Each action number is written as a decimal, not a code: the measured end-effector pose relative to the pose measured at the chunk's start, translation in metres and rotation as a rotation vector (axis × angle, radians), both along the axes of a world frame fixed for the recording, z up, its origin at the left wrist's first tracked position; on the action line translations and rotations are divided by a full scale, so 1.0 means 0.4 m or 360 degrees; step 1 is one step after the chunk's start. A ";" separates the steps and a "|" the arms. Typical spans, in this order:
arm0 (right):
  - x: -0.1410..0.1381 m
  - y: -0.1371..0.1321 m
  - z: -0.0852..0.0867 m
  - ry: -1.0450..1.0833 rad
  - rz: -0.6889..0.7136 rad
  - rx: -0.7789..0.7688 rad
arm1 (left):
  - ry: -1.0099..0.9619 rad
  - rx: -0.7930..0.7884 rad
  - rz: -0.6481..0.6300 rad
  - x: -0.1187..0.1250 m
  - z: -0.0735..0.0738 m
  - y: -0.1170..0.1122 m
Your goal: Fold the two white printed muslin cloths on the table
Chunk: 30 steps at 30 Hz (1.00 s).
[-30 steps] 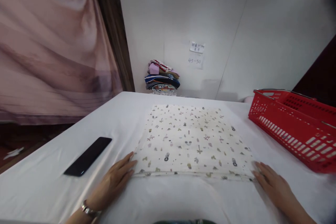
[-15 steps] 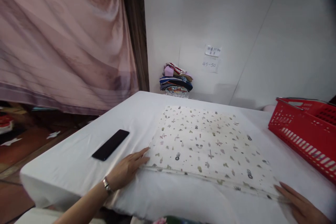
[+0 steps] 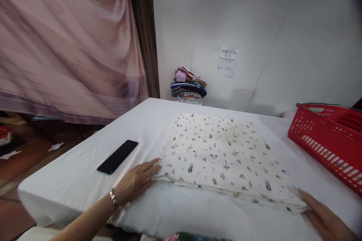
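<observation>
A folded cream cloth with small printed figures [image 3: 223, 154] lies flat on a white-covered table [image 3: 85, 173]. My left hand [image 3: 135, 182] rests at the cloth's near left corner, fingers stretched out with the tips slipped under the edge. At the near right corner, my right hand [image 3: 325, 216] lies with its fingers extended against the hem, which is lifted slightly off the table. A watch or bracelet is on my left wrist.
A black phone [image 3: 117, 156] lies on the table left of the cloth. A red plastic basket [image 3: 325, 135] stands at the right. A stack of folded clothes [image 3: 188, 86] sits at the back by the wall. A pink curtain [image 3: 65, 45] hangs at the left.
The view has swung left and back, so the table's left edge and floor show. Both hands stay at the near corners, and the cloth's front hem has risen a little.
</observation>
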State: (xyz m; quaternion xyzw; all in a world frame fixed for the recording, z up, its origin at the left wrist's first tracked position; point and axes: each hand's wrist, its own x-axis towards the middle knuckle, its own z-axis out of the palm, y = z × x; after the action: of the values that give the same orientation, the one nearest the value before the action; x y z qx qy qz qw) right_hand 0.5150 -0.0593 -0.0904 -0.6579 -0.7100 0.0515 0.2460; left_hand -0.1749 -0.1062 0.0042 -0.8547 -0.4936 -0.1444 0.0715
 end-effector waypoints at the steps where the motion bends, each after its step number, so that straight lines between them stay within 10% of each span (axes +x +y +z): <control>1: 0.003 -0.002 -0.002 -0.0001 0.0050 -0.0006 | 0.0011 0.0031 0.0006 0.001 -0.003 0.001; 10: -0.018 -0.018 0.042 0.0007 0.0128 -0.0167 | -0.0033 0.0017 -0.0138 0.016 -0.007 0.001; 23: 0.027 0.032 -0.023 -0.0255 0.0123 -0.0117 | -0.0059 0.0031 -0.0054 0.016 -0.012 0.031; 30: -0.214 0.042 0.118 -0.0068 0.0260 -0.0017 | -0.0082 -0.0028 -0.0042 0.026 0.009 0.042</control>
State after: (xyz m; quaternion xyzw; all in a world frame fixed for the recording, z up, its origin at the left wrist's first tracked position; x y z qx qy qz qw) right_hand 0.4294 -0.0423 -0.0433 -0.5999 -0.7661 0.0613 0.2223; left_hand -0.1646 -0.0893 0.0080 -0.8578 -0.4851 -0.1627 0.0493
